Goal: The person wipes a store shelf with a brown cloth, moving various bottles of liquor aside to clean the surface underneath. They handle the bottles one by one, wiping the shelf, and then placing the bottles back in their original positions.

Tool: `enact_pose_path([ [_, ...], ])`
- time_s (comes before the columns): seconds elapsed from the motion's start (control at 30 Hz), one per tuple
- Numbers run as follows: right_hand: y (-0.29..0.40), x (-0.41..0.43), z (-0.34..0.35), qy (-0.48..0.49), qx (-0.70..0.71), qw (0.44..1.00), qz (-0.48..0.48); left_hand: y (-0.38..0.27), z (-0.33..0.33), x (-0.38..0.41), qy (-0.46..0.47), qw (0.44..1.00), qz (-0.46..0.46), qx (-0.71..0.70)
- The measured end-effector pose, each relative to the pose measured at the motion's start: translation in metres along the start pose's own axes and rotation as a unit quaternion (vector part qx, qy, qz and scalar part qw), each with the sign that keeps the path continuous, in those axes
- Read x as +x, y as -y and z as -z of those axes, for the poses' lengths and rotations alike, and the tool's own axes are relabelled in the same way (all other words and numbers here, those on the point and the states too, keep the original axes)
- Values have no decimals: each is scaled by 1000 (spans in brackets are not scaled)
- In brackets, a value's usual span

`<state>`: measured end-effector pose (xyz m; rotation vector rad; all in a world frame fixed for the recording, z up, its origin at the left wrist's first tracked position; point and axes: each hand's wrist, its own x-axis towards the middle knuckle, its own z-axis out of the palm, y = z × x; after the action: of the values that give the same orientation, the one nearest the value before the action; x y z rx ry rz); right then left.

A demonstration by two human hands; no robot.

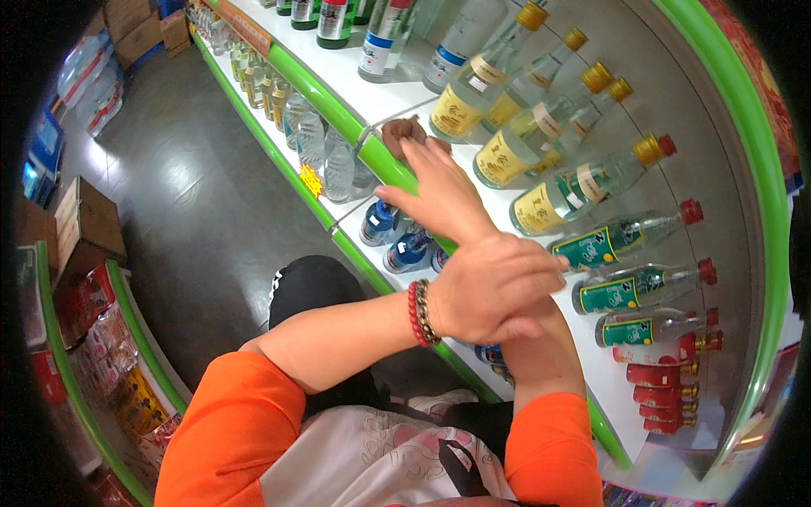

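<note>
My left hand [497,285], with a red bead bracelet [416,314] and a darker bracelet at its wrist, lies across my right forearm [545,355] just behind the wrist, fingers wrapped over it. My right hand [447,190] reaches over the shelf's green front edge [386,161], thumb spread from the fingers. Its fingertips meet a crumpled brown cloth [405,131] on the white shelf; they do not appear to grip it. Clear glass bottles with yellow labels [504,158] and gold caps stand beyond that hand. Green-labelled bottles [608,295] with red caps are right of my left hand.
Blue bottles [405,250] and clear ribbed glass bottles [310,139] stand on the lower shelf. Red bottles [659,396] line the upper shelf's right end. Cardboard boxes [92,225], packaged goods [104,355] and large water bottles [95,82] border the dark tiled floor [190,158] at left.
</note>
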<state>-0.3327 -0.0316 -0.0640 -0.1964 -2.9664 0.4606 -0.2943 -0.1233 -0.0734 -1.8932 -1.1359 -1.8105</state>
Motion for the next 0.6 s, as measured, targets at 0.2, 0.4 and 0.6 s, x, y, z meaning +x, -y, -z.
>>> enact_pose_path([
  [0.2, -31, -118, -1, -131, 11, 990, 55, 8, -4, -1, 15, 999, 9, 39],
  [0.4, 1, -230, 59, -29, -3, 981, -192, 6, -13, -17, 63, 995, 19, 71],
  [0.6, -29, -402, 69, -108, -47, 907, -405, 12, -39, -39, 200, 973, 9, 118],
])
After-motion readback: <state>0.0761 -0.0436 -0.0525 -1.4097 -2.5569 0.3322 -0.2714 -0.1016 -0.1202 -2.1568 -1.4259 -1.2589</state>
